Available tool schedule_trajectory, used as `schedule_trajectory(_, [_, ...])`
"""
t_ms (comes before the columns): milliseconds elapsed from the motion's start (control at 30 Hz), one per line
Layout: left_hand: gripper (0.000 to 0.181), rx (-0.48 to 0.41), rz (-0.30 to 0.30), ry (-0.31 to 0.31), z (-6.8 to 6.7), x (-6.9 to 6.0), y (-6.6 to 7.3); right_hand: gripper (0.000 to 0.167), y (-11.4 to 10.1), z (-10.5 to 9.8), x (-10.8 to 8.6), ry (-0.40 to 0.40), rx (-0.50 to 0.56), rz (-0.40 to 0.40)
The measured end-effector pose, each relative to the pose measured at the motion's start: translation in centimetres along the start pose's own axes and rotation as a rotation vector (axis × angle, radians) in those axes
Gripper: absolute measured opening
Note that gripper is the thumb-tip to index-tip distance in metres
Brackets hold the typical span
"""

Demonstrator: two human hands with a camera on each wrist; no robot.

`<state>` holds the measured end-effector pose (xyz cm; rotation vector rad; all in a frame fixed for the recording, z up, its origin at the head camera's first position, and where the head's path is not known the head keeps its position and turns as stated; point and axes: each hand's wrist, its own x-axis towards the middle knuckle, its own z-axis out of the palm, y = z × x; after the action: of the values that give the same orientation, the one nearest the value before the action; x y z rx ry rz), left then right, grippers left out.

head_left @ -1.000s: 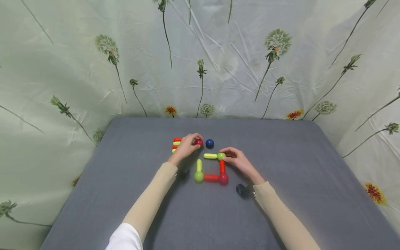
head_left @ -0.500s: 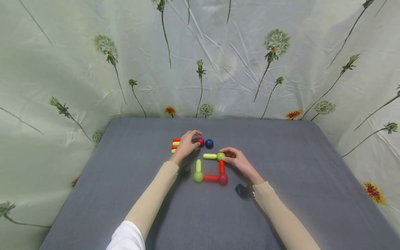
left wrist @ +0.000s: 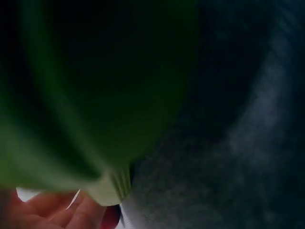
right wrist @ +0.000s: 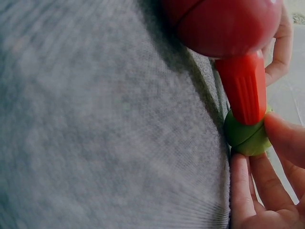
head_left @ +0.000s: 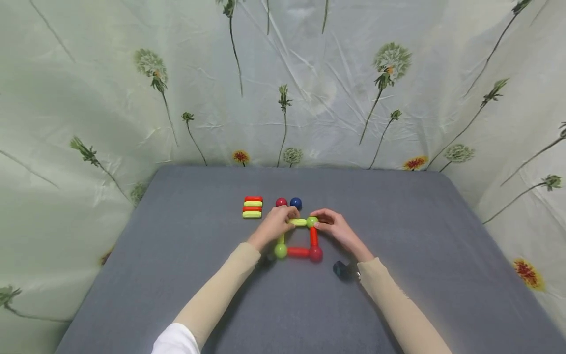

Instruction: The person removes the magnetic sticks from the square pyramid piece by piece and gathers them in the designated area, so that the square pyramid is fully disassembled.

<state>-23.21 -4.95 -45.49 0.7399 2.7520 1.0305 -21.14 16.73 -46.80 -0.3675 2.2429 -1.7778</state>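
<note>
My left hand [head_left: 274, 224] curls at the left end of a pale-yellow stick [head_left: 298, 222]. By its fingers in the left wrist view, partly hidden, a rounded dark-red ball [left wrist: 112, 217] shows. My right hand [head_left: 338, 228] pinches the green ball [head_left: 312, 222] at the stick's right end. From that ball a red stick [head_left: 314, 237] runs to the near red ball [head_left: 316, 253]. Another red stick [head_left: 298, 251] links it to the left green ball [head_left: 280, 251], which bears a yellow stick [head_left: 281, 239] partly behind my left hand. The left wrist view is dark, largely filled by green.
Behind my left hand a red ball [head_left: 281, 201] and a blue ball [head_left: 296, 203] sit on the grey cloth-covered table [head_left: 384, 196]. Several red and yellow sticks [head_left: 252, 207] lie side by side to their left. A flower-patterned curtain [head_left: 336, 98] hangs beyond the table edge.
My left hand has come from beside the far balls towards me and right, to the yellow stick's left end. The stick row is uncovered. My right hand stays on the green ball.
</note>
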Motion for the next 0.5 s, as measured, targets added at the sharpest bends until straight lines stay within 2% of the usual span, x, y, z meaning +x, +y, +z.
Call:
schedule_trajectory(100, [0.016, 0.054, -0.002, 0.041, 0.1, -0.2, 0.0, 0.032, 0.1, 0.1, 0.0, -0.003, 0.007, 0.006])
schedule_trajectory(200, [0.015, 0.047, 0.01, 0.069, -0.4, -0.8, -0.2, 0.032, 0.3, 0.2, 0.1, 0.001, 0.001, 0.004])
schedule_trajectory(367, [0.013, -0.057, 0.045, 0.133, -2.4, -2.5, -1.4, 0.031, 0.3, 0.1, 0.1, 0.007, -0.016, 0.012])
schedule_trajectory(500, [0.013, -0.028, 0.003, 0.242, -4.2, -4.2, -3.3, 0.031, 0.1, -0.1, 0.0, 0.01, -0.02, 0.018])
